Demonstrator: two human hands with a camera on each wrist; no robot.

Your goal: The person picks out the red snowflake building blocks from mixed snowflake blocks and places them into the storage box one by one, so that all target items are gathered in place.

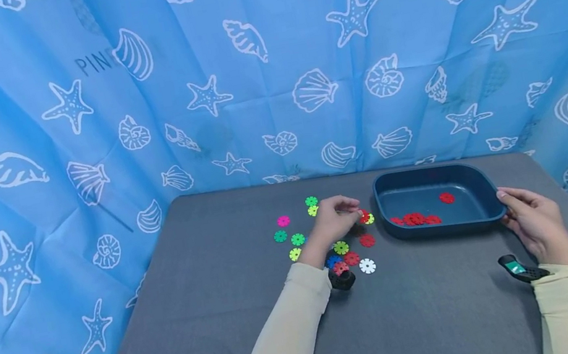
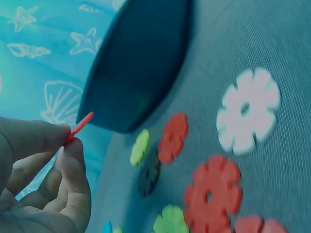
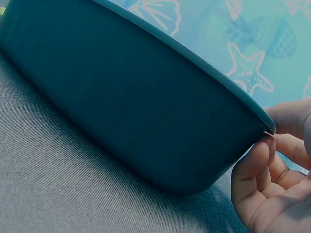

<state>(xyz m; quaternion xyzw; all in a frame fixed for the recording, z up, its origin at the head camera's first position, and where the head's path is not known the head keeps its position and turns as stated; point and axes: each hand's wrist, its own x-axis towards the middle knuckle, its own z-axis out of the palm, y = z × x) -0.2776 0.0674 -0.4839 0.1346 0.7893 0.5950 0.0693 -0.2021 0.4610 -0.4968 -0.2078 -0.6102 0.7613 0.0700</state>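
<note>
My left hand (image 1: 333, 219) pinches a red notched disc (image 2: 80, 127) between thumb and finger, held above the table just left of the dark blue tray (image 1: 442, 228). With my right hand (image 1: 539, 219) I grip the tray's right rim; the right wrist view shows thumb and fingers around its edge (image 3: 214, 73). Inside the tray lie several red discs (image 1: 414, 218), with one lone red disc (image 1: 447, 198) apart from them. Under and around my left hand are loose discs: a white disc (image 2: 248, 111), a red disc (image 2: 213, 195), a yellow-green disc (image 2: 140, 147) and others.
More discs lie left of the hand, among them a pink disc (image 1: 283, 221) and a green disc (image 1: 280, 236). A grey cloth covers the table (image 1: 200, 316). Behind it hangs a blue curtain (image 1: 268, 79) with shell and starfish prints.
</note>
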